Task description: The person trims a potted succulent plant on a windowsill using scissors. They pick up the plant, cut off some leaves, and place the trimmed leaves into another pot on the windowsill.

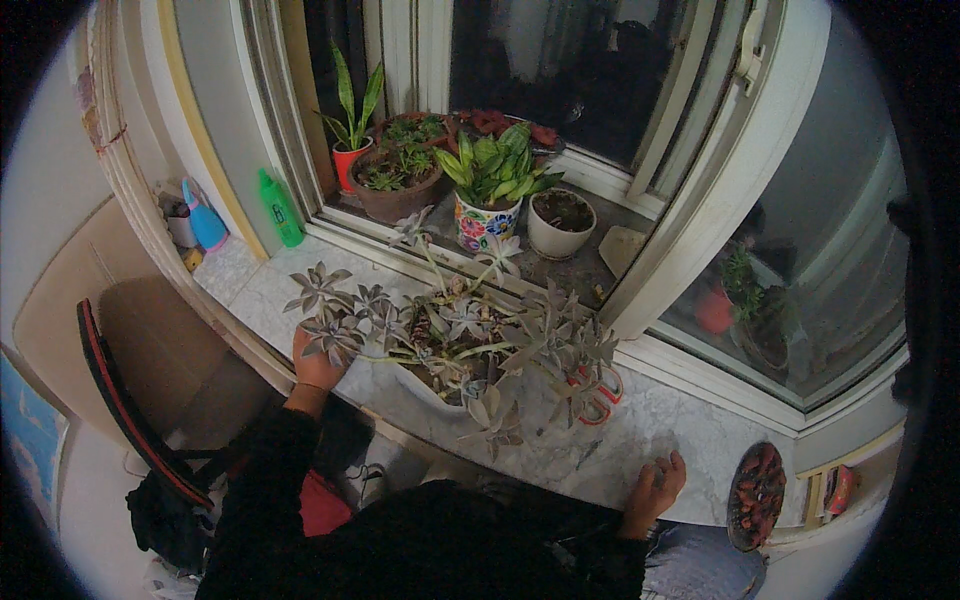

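Note:
A trailing grey-green succulent (pixel 465 319) grows in a white planter (pixel 431 390) on the marble windowsill (pixel 551 465). My left hand (pixel 319 366) is at its left end, against the underside of a leaf rosette (pixel 331 334); the leaves cover my fingertips, so any grip is hidden. My right hand (pixel 655 491) hovers near the sill's front edge at the right, fingers loosely bent and apart, with no object visible in it. Between that hand and the plant, scissors (pixel 596 411) with red-and-white handles lie partly under drooping leaves.
Behind the open sliding window stand a floral pot (pixel 486 225), a white pot (pixel 562 223), a brown pot (pixel 397 196) and a red pot (pixel 346 166). A green bottle (pixel 280 210) and a blue spray bottle (pixel 202 217) stand left. A dark round dish (pixel 756 496) sits right.

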`<action>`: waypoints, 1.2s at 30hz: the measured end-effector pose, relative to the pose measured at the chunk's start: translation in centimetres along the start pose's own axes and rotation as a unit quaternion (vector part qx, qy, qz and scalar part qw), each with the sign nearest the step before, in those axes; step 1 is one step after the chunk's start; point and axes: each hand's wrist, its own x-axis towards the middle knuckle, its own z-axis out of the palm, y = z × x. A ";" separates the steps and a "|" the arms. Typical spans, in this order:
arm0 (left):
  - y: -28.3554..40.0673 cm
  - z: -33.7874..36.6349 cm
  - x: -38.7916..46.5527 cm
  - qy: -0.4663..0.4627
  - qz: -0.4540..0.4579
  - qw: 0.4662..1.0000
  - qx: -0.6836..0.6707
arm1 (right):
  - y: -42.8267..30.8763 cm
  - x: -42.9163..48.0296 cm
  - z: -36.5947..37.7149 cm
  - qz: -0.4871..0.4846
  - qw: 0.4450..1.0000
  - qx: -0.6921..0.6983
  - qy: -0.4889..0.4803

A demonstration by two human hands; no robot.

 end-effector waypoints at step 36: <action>-0.6 0.4 -0.1 0.053 0.015 0.998 -0.041 | -0.9 0.1 0.0 0.010 1.000 -0.016 0.001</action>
